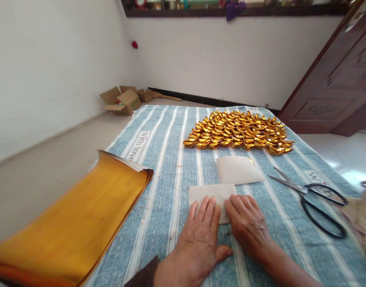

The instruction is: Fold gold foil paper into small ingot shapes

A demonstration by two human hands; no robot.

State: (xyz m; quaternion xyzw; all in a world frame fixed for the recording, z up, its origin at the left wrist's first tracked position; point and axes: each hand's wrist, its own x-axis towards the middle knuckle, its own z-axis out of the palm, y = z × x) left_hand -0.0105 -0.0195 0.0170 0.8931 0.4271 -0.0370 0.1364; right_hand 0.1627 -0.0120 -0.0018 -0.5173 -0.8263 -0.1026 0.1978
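Head view: near the striped cloth's (159,167) front edge, the left hand (197,239) and right hand (248,225) lie flat, fingers spread, pressing a pale paper sheet (211,193); neither grip pinches anything. The sheet looks thin, light and easily creased, best lifted by an edge or corner. A second sheet (238,169) lies just behind, scissors (314,199) toward the right edge, gold paper stack (81,223) at the left, folded gold ingots (239,131) toward the far edge.
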